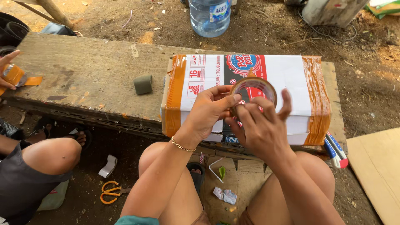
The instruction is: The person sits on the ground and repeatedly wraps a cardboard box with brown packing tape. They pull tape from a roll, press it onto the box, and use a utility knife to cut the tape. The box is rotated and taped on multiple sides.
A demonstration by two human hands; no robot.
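Note:
My left hand [209, 109] and my right hand [261, 126] together hold a roll of brown packing tape [253, 88] above a cardboard box [291, 79]. The fingers of both hands pinch at the roll's rim. The box is white with red and dark print, and brown tape wraps both of its ends. It lies on a worn wooden board [87, 71] that spans in front of my knees.
A small grey-green roll [143, 84] lies on the board left of the box. Another person's hand [6, 71] holds orange tape at the far left, their knee [52, 155] below. Orange scissors [110, 191] lie on the ground. A big water bottle [209, 16] stands behind; a cutter [336, 151] lies right.

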